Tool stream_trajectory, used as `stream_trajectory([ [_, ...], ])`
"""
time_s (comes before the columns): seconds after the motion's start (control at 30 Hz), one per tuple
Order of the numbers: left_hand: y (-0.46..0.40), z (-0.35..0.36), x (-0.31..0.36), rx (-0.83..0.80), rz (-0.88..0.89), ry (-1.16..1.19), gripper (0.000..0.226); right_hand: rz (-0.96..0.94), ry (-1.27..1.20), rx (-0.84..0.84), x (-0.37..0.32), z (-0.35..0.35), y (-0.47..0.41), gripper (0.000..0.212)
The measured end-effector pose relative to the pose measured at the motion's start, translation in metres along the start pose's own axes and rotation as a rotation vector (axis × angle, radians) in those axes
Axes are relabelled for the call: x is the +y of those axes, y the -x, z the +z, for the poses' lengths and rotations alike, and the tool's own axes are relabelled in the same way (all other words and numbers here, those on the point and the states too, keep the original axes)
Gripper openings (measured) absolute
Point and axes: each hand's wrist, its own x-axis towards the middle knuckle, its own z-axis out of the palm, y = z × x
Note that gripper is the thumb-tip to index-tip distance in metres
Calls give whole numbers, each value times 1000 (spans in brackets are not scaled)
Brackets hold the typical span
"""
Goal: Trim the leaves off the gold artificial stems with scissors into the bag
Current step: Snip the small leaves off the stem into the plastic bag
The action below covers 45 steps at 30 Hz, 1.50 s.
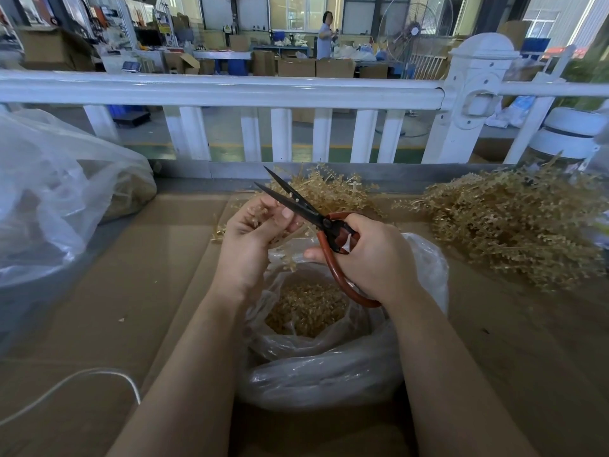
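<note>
White railing (230, 90); workshop behind, cardboard boxes (316, 67), bright windows (296, 8).

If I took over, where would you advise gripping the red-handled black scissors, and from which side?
Grip the red-handled black scissors by the red loop handles, coming from the near right, as the right hand does. The open blades point up-left toward the gold stem in the left hand, so that end is unsafe.

Bright even daylight, wide-angle edge bending, blurred right edge
</note>
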Motion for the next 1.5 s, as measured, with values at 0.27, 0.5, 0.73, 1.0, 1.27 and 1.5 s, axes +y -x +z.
stream_trajectory([
  [0.27,-1,-1,-1,20,0,16,6,12,-5,-2,3,2,0,66],
  [0.5,1,1,0,-30,-5,7,28,-4,3,13,1,1,1,69],
  [0.73,4,3,3,-32,-55,2,30,-3,-44,-3,0,3,1,60],
  [1.0,3,0,2,-28,-61,-21,24,-1,-42,14,-1,3,2,62],
  [1.27,2,-2,0,-54,-35,-7,9,4,-48,9,-1,4,1,61],
  [1.5,2,-1,-1,-64,-16,22,14,0,-39,3,-1,4,0,75],
])
